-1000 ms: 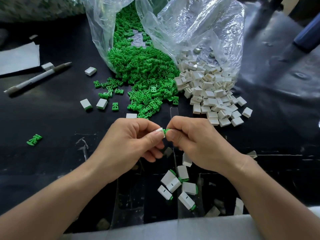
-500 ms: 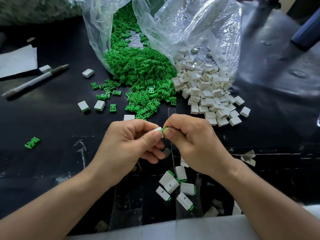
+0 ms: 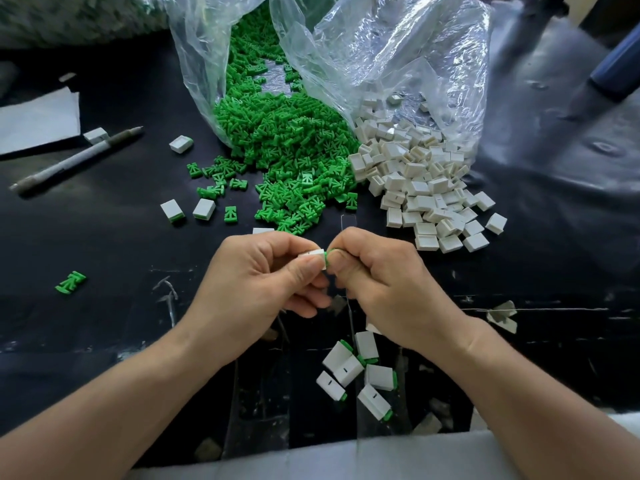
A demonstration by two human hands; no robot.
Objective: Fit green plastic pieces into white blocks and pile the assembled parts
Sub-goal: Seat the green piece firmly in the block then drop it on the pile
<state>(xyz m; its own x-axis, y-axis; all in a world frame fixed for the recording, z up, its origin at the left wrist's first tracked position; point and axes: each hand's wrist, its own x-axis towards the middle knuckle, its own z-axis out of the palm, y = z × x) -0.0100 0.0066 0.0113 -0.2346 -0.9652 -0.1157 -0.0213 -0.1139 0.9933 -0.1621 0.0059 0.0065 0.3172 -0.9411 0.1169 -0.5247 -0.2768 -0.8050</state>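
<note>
Change: little has shifted. Both hands keep their pose in mid-frame, and the green piece looks a touch deeper in the white block, with only a thin edge now showing.
Far left: a sheet of paper (image 3: pixel 38 119) and a pen (image 3: pixel 76 159) lie on the dark worktop (image 3: pixel 104 254). A stray green part (image 3: pixel 71 282) sits below them, well apart from the work.
Left hand: the left hand (image 3: pixel 256 278) is in mid-frame, its grip clamped on the white block (image 3: pixel 313 255) between thumb and forefinger.
Green heap: the green heap (image 3: pixel 294 150) spills from a clear plastic bag (image 3: pixel 398 57) in the upper middle, just above the hands.
Green piece: the green piece (image 3: pixel 327 260) sits at the block's right end, touching it and mostly hidden by the thumbs.
Finished pile: the assembled parts (image 3: pixel 356 372) lie lower centre, below the right wrist.
Right hand: the right hand (image 3: pixel 377 282) has its grip pinched tight on the green piece.
White heap: the white heap (image 3: pixel 426 188) is at upper right, touching the green heap.
Step in hand: seating the piece. I judge it best to keep block and piece in line and push straight with the right thumb while the left braces. Stop once the green head sits flush, then drop the part onto the pile.
</note>
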